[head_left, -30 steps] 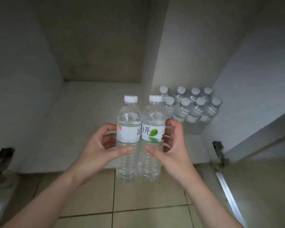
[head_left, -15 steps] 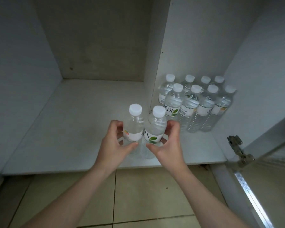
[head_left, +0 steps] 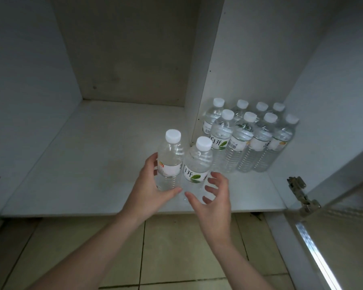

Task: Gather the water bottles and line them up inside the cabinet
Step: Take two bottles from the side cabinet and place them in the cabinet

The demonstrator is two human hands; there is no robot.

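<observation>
From the head camera, the left hand (head_left: 149, 190) wraps its fingers around 1 upright water bottle (head_left: 169, 164) standing on the cabinet floor (head_left: 92, 164). The right hand (head_left: 215, 197) has its fingers spread and loose, just off a 2nd bottle (head_left: 196, 164) that touches the 1st. Behind, by the divider panel (head_left: 199, 80), 8 bottles (head_left: 249, 137) stand in 2 rows of 4. A door hinge (head_left: 298, 189) shows at right.
</observation>
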